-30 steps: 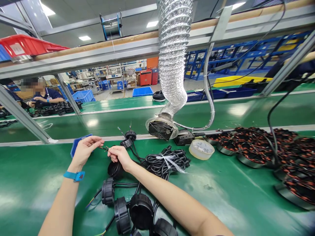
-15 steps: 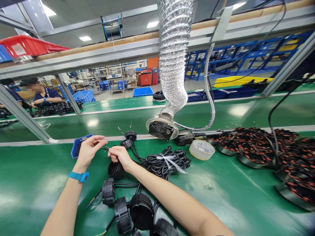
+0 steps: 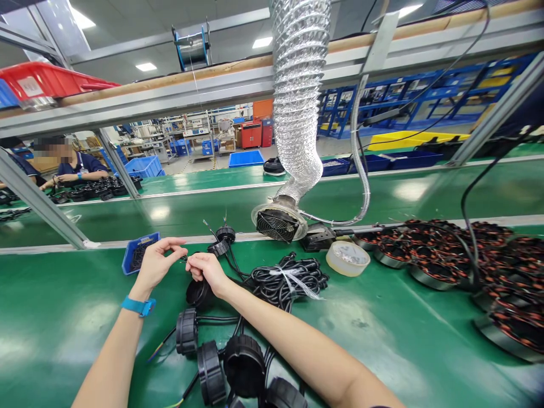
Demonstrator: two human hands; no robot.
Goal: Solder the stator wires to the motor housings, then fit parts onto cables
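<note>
My left hand (image 3: 159, 263) and my right hand (image 3: 208, 272) meet fingertip to fingertip above the bench. The right one is closed in a pinch on a thin dark wire (image 3: 184, 259), whose short end shows between the hands. My left thumb and index finger come together at that end; whatever they grip is too small to make out. Just below the right hand sits a black round cap (image 3: 198, 293). Behind my left wrist is a blue tray (image 3: 127, 262) of small dark pieces. More black ribbed caps (image 3: 187, 331) with cables and coloured wire ends lie nearer me.
A tied bundle of black cable (image 3: 287, 280) lies right of my hands. Beyond it are a fan on a foil duct (image 3: 278, 224) and a round pale tub (image 3: 347, 259). Wound copper-coloured coil rings (image 3: 437, 269) crowd the right side. A co-worker (image 3: 79, 167) sits at far left.
My left hand has shifted slightly to the right, its fingertips closer to the right hand's, so less of the wire shows between them. The right hand stays nearly still.
</note>
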